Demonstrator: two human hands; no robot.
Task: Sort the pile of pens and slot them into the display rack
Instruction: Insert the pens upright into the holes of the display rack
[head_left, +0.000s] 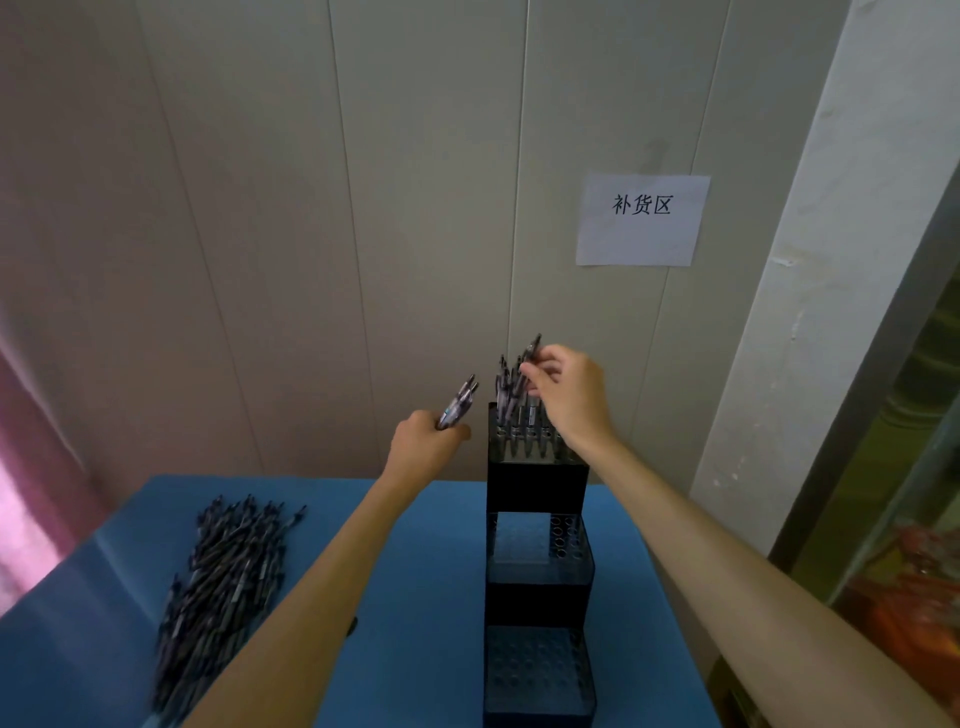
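Above the top tier, right hand (571, 395) pinching a pen (531, 353) among standing pens; left hand (423, 447) gripping several pens (460, 402) beside display rack (537, 597); pile of pens (223, 582) lying left on blue table (426, 597); paper sign (642, 221) behind on wall

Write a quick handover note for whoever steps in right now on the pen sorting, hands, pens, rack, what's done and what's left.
Left hand grips a few spare pens beside the rack.
Right hand pinches one pen at the top tier of the display rack.
Done: several pens stand in the top tier.
Left: the middle and bottom tiers show no pens; the big pile lies on the blue table, left.
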